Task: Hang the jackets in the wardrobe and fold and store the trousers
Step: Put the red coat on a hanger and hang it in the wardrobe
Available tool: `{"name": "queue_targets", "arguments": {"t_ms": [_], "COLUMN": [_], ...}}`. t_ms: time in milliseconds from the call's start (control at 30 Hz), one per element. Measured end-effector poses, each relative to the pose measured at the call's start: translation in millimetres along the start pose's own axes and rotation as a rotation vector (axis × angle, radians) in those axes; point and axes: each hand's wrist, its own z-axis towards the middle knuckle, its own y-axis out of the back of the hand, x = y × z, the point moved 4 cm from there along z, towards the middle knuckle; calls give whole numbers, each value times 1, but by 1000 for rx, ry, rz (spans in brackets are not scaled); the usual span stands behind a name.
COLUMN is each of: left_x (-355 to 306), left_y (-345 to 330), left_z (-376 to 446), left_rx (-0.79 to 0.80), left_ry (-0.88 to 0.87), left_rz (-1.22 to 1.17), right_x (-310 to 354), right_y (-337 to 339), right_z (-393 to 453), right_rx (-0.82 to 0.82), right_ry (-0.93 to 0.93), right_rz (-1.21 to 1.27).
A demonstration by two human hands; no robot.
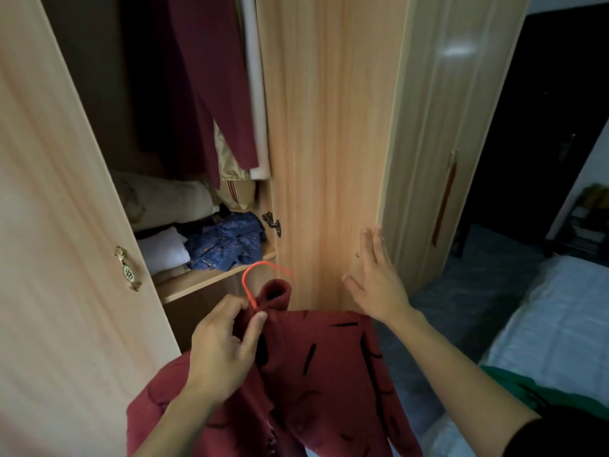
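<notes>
A dark red jacket (316,367) with black marks hangs on an orange hanger (252,275), low in the middle of the view. My left hand (224,344) pinches the jacket's collar at the base of the hanger hook. My right hand (375,278) is spread flat, fingers apart, against the inner face of the open wardrobe door (329,143). The wardrobe (184,127) stands open in front of me, with a maroon garment (214,77) hanging inside.
A shelf (211,275) inside holds folded white cloth (164,249) and a crumpled blue patterned garment (227,242); beige bedding lies above. The left door (59,225) with a brass handle stands open. A bed (560,324) with a green item lies at the right.
</notes>
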Motion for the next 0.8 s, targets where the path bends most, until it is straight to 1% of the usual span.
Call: {"name": "queue_targets", "arguments": {"t_ms": [167, 300, 367, 433, 500, 533, 600, 700, 733, 800], "left_x": [-5, -7, -7, -6, -5, -5, -4, -3, -3, -2], "left_y": [-11, -17, -19, -22, -23, -23, -23, -19, -16, -10], "left_z": [13, 20, 22, 23, 24, 24, 26, 28, 29, 30], "left_rx": [-15, -22, -19, -8, 1, 7, 17, 24, 28, 44], "left_ry": [22, -1, -7, -17, -44, -55, -67, -86, -98, -123], "left_rz": [-33, -29, -29, -23, -4, 3, 17, 31, 26, 9], "right_x": [-12, -17, -19, -16, -7, 1, 25, 74, 90, 116], "right_y": [16, 10, 9, 12, 18, 21, 28, 28, 24, 13], "right_z": [18, 13, 11, 10, 9, 7, 0, -15, -17, -19], "right_rx": [81, 63, 47, 53, 58, 49, 57, 244, 287, 320], "right_ry": [-79, -26, -13, -40, -79, -67, 47, 255, 325, 444], "right_rz": [2, 14, 47, 115, 190, 205, 210, 289, 307, 349]}}
